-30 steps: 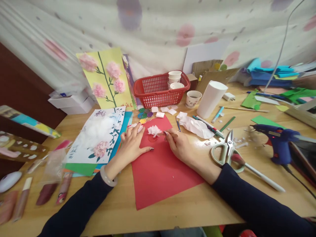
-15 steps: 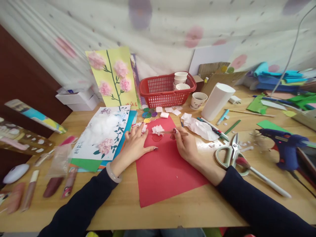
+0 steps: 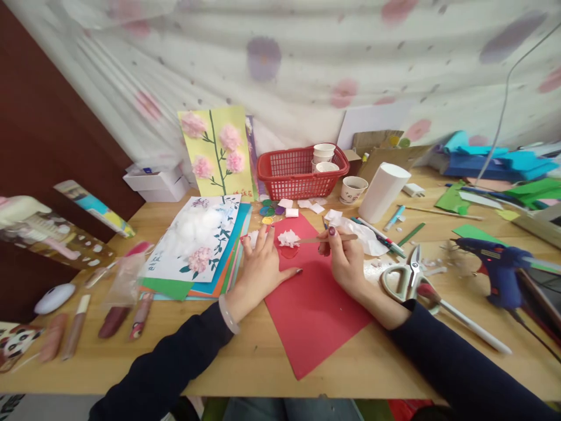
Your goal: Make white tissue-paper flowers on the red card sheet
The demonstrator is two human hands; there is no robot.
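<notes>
A sheet of red paper (image 3: 313, 316) lies on the table at the centre. My left hand (image 3: 262, 263) rests on its left edge with fingers spread, beside a pale crumpled tissue piece (image 3: 251, 238). Between my hands is another white crumpled tissue piece (image 3: 288, 238) near the top of the sheet, with a wet-looking red patch (image 3: 290, 252) just below it. My right hand (image 3: 344, 251) pinches a thin wooden stick (image 3: 312, 240), whose left tip touches or nearly touches that tissue.
Behind the sheet are small paint pots (image 3: 272, 210), white tissue squares (image 3: 291, 213), a red basket (image 3: 302, 188) and a paper cup (image 3: 353, 190). Scissors (image 3: 412, 273), a brush (image 3: 468, 324) and a blue glue gun (image 3: 504, 266) lie right. Stacked papers (image 3: 175, 240) sit left.
The camera view has shifted, and the red sheet appears turned, its near corner further right. Both hands keep much the same pose, the right still holding the stick by the tissue.
</notes>
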